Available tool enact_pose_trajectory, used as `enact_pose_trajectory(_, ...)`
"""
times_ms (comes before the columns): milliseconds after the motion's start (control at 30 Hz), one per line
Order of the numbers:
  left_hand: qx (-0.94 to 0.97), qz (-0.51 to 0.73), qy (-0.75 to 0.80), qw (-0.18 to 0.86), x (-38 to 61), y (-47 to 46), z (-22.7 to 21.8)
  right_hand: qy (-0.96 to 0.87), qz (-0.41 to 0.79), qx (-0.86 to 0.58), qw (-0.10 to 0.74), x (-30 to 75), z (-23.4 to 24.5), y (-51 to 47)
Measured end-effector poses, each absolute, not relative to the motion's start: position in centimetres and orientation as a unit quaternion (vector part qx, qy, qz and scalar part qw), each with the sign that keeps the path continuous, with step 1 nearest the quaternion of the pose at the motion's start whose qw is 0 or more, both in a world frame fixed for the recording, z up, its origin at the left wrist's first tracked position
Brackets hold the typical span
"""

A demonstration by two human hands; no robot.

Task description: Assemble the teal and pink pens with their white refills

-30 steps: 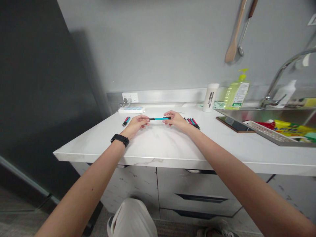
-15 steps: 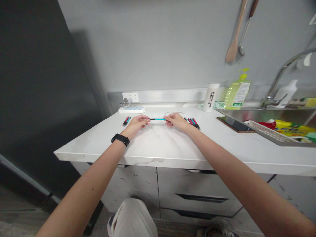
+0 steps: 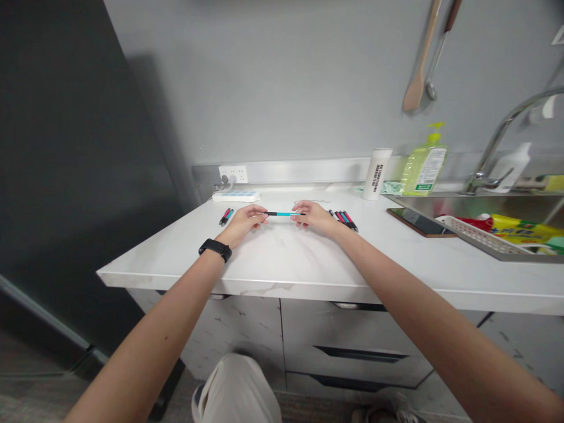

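A pen with a black half and a turquoise half (image 3: 283, 214) is held level above the white countertop (image 3: 273, 252). My left hand (image 3: 247, 222), with a black band on its wrist, pinches the black end between thumb and fingers. At the turquoise end, my right hand (image 3: 314, 216) has its fingers parted around the pen, whose tip shows in front of the palm. Several pens (image 3: 344, 220) in red, turquoise and black lie just beyond my right wrist. To the left of my left hand, a small group of pens (image 3: 226, 216) rests on the counter.
A white power strip (image 3: 237, 195) lies by the wall socket (image 3: 233, 174). On the right are a white bottle (image 3: 377, 174), a yellow-green pump bottle (image 3: 425, 164), a phone (image 3: 418, 222) and the sink (image 3: 449, 203) with a white basket (image 3: 467, 231).
The fingers of my right hand have parted and loosened from the pen's turquoise end, so more of that end shows. My left hand keeps its pinch in the same place.
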State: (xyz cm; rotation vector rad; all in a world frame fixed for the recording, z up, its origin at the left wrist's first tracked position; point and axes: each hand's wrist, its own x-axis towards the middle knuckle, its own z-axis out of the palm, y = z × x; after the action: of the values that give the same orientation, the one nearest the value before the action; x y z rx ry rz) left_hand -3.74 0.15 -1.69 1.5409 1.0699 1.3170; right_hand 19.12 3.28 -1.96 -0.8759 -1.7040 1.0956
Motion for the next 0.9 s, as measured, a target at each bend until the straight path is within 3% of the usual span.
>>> enact_pose_trajectory(333,0.62,0.519,0.424,0.408,-3.9,0.4,-1.8,-0.691,0.461,-0.355,0.43,19.2,-1.8,2.9)
enact_pose_trajectory(733,0.633,0.53,0.414,0.383,-3.6,-0.1,-1.5,-0.682,0.519,-0.388,0.339,19.3,-1.5,2.3)
enact_pose_trajectory(900,0.591,0.534,0.46,0.392,-3.4,-0.4,-1.5,-0.605,0.573,-0.342,0.434,19.7,-1.3,2.6)
